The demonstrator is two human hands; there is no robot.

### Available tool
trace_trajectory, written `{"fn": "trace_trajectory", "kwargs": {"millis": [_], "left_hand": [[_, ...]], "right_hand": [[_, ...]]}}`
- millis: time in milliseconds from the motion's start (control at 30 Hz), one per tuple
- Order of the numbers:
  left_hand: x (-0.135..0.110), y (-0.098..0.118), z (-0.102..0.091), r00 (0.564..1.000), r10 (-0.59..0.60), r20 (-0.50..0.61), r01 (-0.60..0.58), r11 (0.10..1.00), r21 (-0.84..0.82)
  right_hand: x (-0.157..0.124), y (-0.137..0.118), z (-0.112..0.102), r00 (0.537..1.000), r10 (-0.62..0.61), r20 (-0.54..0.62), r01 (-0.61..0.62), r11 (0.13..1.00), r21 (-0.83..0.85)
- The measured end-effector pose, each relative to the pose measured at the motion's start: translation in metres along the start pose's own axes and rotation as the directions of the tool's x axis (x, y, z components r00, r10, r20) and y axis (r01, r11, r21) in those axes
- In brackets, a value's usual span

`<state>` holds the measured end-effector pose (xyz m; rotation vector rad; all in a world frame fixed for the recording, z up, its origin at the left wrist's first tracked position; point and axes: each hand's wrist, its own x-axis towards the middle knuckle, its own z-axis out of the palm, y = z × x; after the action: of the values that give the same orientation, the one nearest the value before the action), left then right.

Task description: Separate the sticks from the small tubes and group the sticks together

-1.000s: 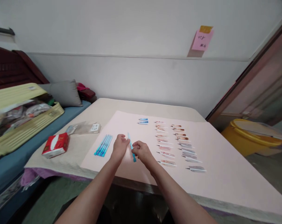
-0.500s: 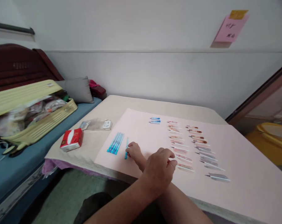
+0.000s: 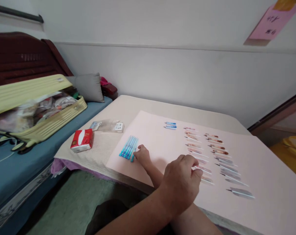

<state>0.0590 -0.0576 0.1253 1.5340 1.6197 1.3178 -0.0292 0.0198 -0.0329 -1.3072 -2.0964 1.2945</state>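
while crossed at the arms (image 3: 153, 213), touches a blue pen (image 3: 133, 157) with the right hand (image 3: 142, 155); cannot tell whether pinched. has more blue pens (image 3: 127, 147) in a row just left of this grip. holds the left hand (image 3: 182, 176) well to its right, near pink pens (image 3: 207, 180), thumb and forefinger narrowly apart.

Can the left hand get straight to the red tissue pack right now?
Probably not directly: the left hand is crossed over the right forearm, out by the pinkish pens, so that forearm lies between it and the red tissue pack.
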Motion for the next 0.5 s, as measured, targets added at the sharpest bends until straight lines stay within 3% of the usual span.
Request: {"fn": "trace_trajectory", "kwargs": {"millis": [333, 500], "left_hand": [[-0.0003, -0.0025, 0.0008, 1.000, 0.003, -0.019, -0.002, 1.000, 0.009], [0.0003, -0.0037, 0.0008, 1.000, 0.007, -0.024, -0.007, 1.000, 0.001]], "right_hand": [[-0.0051, -0.0043, 0.0028, 0.997, -0.071, 0.033, 0.076, 0.981, -0.177], [-0.0063, -0.0028, 0.0037, 0.995, -0.077, 0.062, 0.087, 0.980, -0.179]]}}
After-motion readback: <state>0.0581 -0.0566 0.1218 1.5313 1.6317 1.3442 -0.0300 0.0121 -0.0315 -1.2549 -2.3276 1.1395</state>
